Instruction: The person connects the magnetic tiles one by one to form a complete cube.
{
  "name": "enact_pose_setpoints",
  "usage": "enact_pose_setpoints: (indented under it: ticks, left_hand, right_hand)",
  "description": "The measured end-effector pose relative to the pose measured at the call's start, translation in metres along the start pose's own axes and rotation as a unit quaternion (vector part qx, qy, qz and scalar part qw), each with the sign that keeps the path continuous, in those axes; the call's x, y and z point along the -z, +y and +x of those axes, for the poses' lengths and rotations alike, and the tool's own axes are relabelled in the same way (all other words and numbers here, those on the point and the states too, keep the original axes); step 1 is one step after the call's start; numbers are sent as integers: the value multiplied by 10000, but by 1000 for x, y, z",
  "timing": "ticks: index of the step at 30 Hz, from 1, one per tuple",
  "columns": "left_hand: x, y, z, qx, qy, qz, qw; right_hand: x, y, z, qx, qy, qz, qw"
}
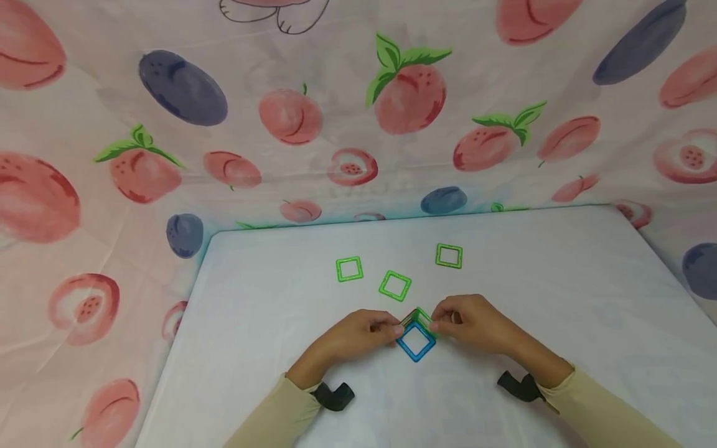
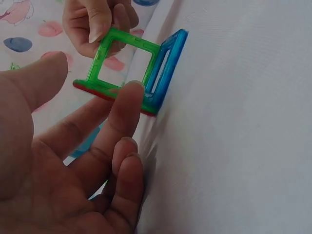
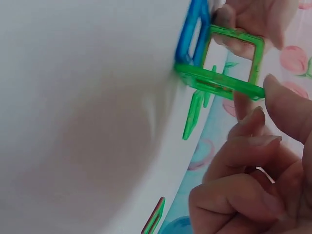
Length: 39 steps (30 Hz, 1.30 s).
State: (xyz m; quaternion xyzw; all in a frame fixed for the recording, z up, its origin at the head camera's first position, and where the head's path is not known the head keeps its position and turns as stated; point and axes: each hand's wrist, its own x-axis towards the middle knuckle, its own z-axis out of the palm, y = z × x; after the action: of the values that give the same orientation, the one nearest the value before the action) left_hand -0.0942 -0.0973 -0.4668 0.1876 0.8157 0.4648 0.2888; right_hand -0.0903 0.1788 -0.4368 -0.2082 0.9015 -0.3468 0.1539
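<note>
A blue square magnetic tile (image 1: 426,351), a green one (image 2: 93,66) and a green tile with a red edge (image 2: 92,89) meet at a corner between both hands. My right hand (image 1: 476,323) pinches the green tile at its outer edge, thumb on one side and finger on the other. Across from it, my left hand (image 1: 361,336) touches the outer side of the red-edged tile with extended fingers (image 2: 127,107). In the left wrist view its thumb stands apart from the tile.
Beyond the joined tiles, three loose green square tiles lie flat on the white table: one at left (image 1: 338,270), one in the middle (image 1: 406,289), one at right (image 1: 449,266). A fruit-print cloth (image 1: 319,168) rises behind the table's far edge.
</note>
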Motion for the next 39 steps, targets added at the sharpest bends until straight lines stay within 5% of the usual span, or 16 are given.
enact_pose_setpoints:
  ticks: [7, 14, 35, 39]
  left_hand:
    - [3, -3, 1, 182, 51, -307, 9993]
    - [1, -8, 2, 21, 43, -334, 9994]
    - [-4, -6, -3, -49, 153, -226, 9996]
    - [-5, -5, -3, -21, 213, -218, 9995]
  right_hand:
    - [-6, 3, 8, 431, 39, -4, 9991]
    - [-9, 8, 22, 739, -227, 196, 9968]
    - [-3, 7, 37, 568, -782, 379, 9946]
    - [9, 12, 45, 311, -433, 17, 9986]
